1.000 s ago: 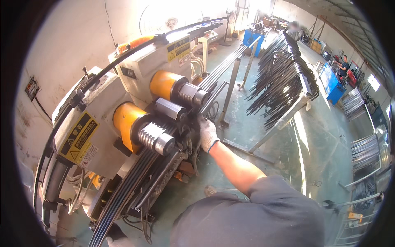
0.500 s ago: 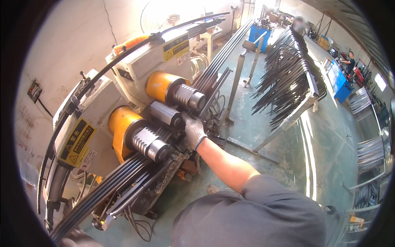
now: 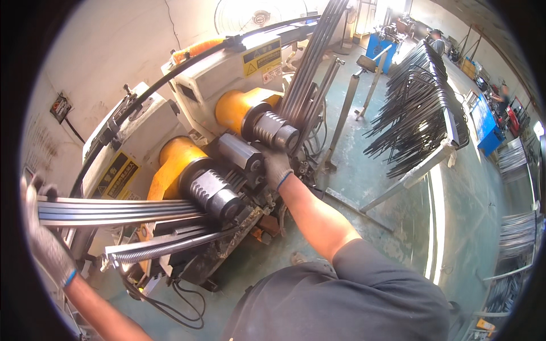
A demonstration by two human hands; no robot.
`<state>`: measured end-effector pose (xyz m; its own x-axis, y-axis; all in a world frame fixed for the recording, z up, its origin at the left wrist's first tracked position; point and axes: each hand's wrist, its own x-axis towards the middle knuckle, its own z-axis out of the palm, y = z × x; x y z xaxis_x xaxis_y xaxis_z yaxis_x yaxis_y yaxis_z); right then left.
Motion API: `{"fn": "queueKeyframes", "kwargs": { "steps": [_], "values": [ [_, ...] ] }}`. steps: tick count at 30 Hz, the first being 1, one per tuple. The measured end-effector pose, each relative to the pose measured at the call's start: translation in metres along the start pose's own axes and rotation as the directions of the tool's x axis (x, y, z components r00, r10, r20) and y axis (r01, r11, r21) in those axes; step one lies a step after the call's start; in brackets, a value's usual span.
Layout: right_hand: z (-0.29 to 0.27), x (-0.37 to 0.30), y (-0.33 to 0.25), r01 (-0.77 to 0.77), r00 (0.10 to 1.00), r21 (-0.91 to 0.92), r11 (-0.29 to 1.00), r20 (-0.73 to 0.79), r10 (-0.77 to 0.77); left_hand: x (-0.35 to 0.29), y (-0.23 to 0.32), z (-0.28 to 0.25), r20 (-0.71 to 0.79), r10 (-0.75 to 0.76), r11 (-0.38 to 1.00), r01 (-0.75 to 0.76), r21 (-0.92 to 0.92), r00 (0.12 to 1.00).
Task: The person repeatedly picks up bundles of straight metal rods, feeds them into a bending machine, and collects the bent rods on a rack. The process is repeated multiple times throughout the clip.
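At left roller (image 3: 216, 193), rods (image 3: 125, 211) point left, near-level; left grip (image 3: 50, 247) touches ends, closure unclear; right grip (image 3: 276, 166) likewise.

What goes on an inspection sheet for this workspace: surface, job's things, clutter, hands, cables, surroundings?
Surface: greenish floor, streaked with light.
Job's things: metal rods extend from both sides of the machine.
Clutter: brown block low at the machine's front.
Hands: gloved left hand at the rods' left end; gloved right hand beside the hexagonal block; both grips unclear.
Cables: dark cables loop below the machine's left side.
Surroundings: dark bent rods on a rack; two people farther off.
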<state>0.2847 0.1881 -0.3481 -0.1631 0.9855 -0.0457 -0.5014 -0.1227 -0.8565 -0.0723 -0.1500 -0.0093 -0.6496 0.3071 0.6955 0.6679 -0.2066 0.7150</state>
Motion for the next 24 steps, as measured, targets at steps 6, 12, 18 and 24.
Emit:
{"fn": "queueKeyframes", "kwargs": {
  "steps": [6, 12, 18, 24],
  "values": [
    [-0.014, -0.004, -0.009, 0.06, 0.998, -0.184, 0.981, 0.041, -0.054, -0.006, 0.031, 0.12, 0.173, 0.226, 0.951, -0.256, 0.175, 0.959],
    [-0.006, -0.002, 0.0, 0.064, 0.997, -0.316, 0.947, 0.066, -0.046, -0.039, 0.082, 0.198, 0.39, 0.113, 0.95, -0.215, 0.229, 0.914],
    [-0.002, -0.011, -0.011, -0.002, 1.0, -0.092, 0.996, 0.028, 0.005, -0.045, 0.083, 0.213, 0.356, 0.135, 0.981, -0.176, 0.085, 0.925],
    [0.001, -0.011, -0.01, -0.038, 0.999, -0.022, 0.999, 0.023, 0.038, -0.042, 0.081, 0.209, 0.368, 0.102, 0.988, -0.139, 0.074, 0.924]
  ]
}}
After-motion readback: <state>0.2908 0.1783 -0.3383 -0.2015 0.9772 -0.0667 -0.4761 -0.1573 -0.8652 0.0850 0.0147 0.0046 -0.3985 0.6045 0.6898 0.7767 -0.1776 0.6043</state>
